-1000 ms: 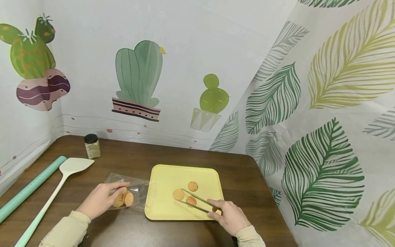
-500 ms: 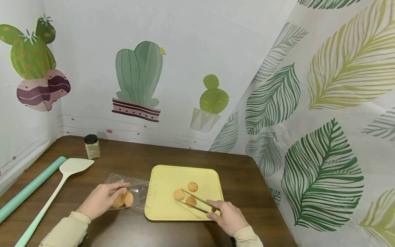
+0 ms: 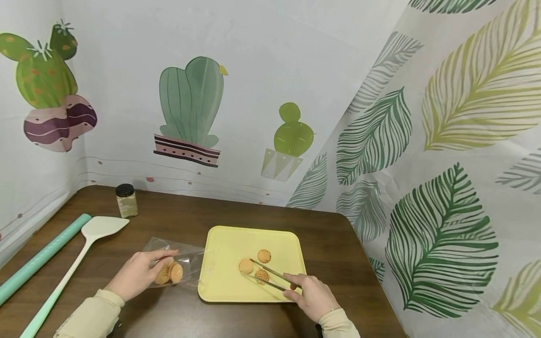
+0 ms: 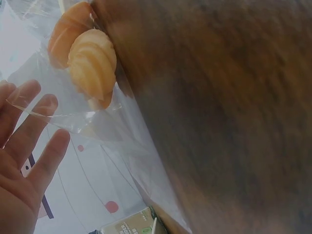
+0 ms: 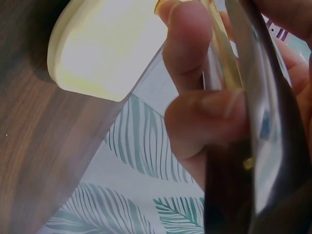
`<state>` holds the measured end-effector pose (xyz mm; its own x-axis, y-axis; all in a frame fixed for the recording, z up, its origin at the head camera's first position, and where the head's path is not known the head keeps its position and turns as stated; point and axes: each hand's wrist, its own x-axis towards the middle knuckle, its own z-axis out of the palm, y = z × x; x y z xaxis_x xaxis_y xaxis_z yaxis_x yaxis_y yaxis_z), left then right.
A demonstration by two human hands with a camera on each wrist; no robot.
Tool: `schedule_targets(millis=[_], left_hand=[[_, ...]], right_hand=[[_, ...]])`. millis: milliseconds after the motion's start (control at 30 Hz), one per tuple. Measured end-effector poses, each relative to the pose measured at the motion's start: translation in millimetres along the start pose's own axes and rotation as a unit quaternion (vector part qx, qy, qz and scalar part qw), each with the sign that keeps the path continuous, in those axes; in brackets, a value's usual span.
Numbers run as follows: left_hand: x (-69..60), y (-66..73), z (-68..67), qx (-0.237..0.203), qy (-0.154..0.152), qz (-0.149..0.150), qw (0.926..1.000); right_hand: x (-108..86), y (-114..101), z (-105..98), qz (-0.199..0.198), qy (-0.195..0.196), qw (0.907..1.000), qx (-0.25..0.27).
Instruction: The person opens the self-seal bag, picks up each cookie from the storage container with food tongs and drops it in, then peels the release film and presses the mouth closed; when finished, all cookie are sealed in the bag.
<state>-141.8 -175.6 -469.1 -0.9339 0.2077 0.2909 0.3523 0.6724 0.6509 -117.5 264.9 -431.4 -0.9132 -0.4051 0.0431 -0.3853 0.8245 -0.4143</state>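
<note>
A clear plastic bag (image 3: 191, 268) with several cookies (image 3: 171, 272) inside is held by my left hand (image 3: 137, 273). In the left wrist view, a swirled cookie (image 4: 92, 66) shows through the film, and some fingertips lie against the bag. My right hand (image 3: 314, 295) grips metal tongs (image 3: 272, 285) above the yellow tray (image 3: 226, 239). Their tips lie on either side of a plain round cookie (image 3: 246, 266); whether both touch it I cannot tell. A swirled cookie (image 3: 262, 277) sits between the arms, and a speckled cookie (image 3: 264, 256) lies just beyond them.
On the left of the brown table (image 3: 177, 213) lie a pale spatula (image 3: 101, 226) and a mint-green rod (image 3: 46, 256). A black-lidded jar (image 3: 127, 204) stands at the back left. Patterned cloth walls rise behind and to the right.
The tongs and the plain round cookie between their tips have shifted very slightly to the right. My left hand and the bag have stayed almost still.
</note>
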Motion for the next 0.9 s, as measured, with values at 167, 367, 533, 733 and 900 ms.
schedule_targets(millis=[167, 367, 533, 733, 900], left_hand=[[-0.5, -0.7, 0.0, 0.000, -0.001, 0.000, 1.0000], [-0.9, -1.8, 0.3, -0.007, -0.004, 0.000, 1.0000], [-0.4, -2.8, 1.3, -0.001, 0.003, 0.002, 1.0000], [0.4, -4.6, 3.2, 0.008, 0.009, 0.003, 0.9999], [0.4, -5.6, 3.4, 0.009, 0.003, -0.003, 1.0000]], right_hand=[[0.8, 1.5, 1.5, -0.003, -0.003, 1.0000, 0.000], [1.2, 2.5, 2.9, -0.011, 0.011, 0.9998, -0.015], [1.9, 2.9, 2.2, -0.010, 0.011, 0.9999, -0.008], [3.1, 2.2, -0.3, -0.014, 0.025, 0.9995, -0.011], [4.0, 0.8, -0.6, -0.028, 0.044, 0.9985, -0.019]])
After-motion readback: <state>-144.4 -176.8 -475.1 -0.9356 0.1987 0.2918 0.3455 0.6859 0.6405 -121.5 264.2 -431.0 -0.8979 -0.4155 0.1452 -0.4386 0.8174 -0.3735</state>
